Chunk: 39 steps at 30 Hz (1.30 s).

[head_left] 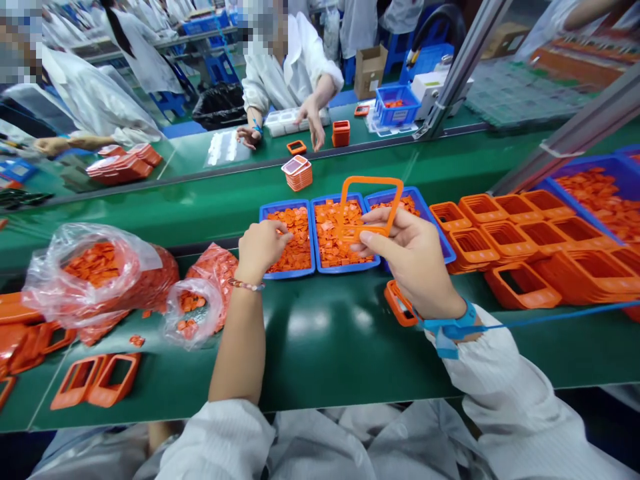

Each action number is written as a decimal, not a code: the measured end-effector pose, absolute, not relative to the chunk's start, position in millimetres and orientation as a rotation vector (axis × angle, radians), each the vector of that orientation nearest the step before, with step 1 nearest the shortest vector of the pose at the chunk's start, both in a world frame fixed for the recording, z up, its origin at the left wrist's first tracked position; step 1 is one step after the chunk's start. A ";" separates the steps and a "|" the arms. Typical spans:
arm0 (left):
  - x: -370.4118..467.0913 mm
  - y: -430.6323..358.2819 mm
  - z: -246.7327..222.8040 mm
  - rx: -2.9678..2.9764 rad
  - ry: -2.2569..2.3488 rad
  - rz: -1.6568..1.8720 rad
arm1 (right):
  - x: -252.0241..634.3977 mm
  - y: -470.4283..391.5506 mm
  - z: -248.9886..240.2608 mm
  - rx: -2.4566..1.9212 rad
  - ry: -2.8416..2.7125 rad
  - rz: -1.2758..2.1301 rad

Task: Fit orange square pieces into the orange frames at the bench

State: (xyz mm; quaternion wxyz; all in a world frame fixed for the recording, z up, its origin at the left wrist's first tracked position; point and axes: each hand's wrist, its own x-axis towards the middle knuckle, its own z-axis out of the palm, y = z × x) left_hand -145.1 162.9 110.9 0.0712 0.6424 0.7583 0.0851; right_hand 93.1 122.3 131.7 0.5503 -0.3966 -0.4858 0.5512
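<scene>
one orange frame point(373, 181) pinched in right hand point(413, 257), left hand point(261, 249) apart, curled, hold unclear

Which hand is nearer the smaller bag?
Left. The left hand is at the left tray, just right of the smaller bag; the right hand is farther right, holding up a frame.

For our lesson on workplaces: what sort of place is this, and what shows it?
Probably a factory assembly line: stacked orange plastic frames, blue trays of small orange parts, and a white-coated co-worker across the green worktop.
</scene>
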 end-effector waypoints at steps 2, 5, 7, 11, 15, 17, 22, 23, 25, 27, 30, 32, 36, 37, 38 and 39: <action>-147.3 166.2 104.5 1.933 2.247 0.067 | 94.9 122.8 132.2 -0.947 -1.141 1.294; -138.0 169.6 93.0 1.976 2.202 0.015 | 96.0 123.0 132.4 -0.946 -1.149 1.283; -130.5 171.6 85.5 1.993 2.209 0.011 | 95.6 122.7 132.6 -0.945 -1.153 1.288; -121.9 175.9 72.5 2.018 2.250 0.042 | 94.5 122.0 134.0 -0.934 -1.154 1.309; -118.7 180.1 63.3 2.048 2.266 0.082 | 95.1 121.8 135.7 -0.928 -1.164 1.309; -119.0 181.9 60.5 2.059 2.268 0.073 | 95.3 121.9 136.5 -0.925 -1.168 1.303; -123.5 184.1 57.7 2.024 2.302 0.074 | 95.0 122.4 137.2 -0.940 -1.170 1.305; -124.1 183.9 57.6 2.033 2.288 0.078 | 95.1 122.4 137.0 -0.941 -1.175 1.307; -124.6 183.3 57.9 2.058 2.258 0.101 | 95.3 122.0 136.7 -0.935 -1.181 1.311; -124.9 182.7 59.5 2.069 2.244 0.137 | 95.5 121.7 136.4 -0.922 -1.180 1.315; -126.0 181.7 66.2 2.074 2.208 0.254 | 95.7 122.6 135.8 -0.922 -1.174 1.316; -125.9 179.1 74.7 2.086 2.101 0.442 | 95.6 124.7 134.6 -0.939 -1.171 1.316; -115.3 162.4 97.6 2.092 1.802 0.930 | 94.8 131.1 129.3 -0.976 -1.144 1.337; -110.1 155.9 102.7 2.128 1.767 1.037 | 94.6 132.6 127.8 -0.983 -1.134 1.348; -104.4 149.1 106.7 2.194 1.745 1.135 | 94.5 133.7 126.5 -0.989 -1.126 1.360; -98.6 142.6 109.6 2.277 1.725 1.220 | 94.5 134.6 125.4 -0.993 -1.117 1.370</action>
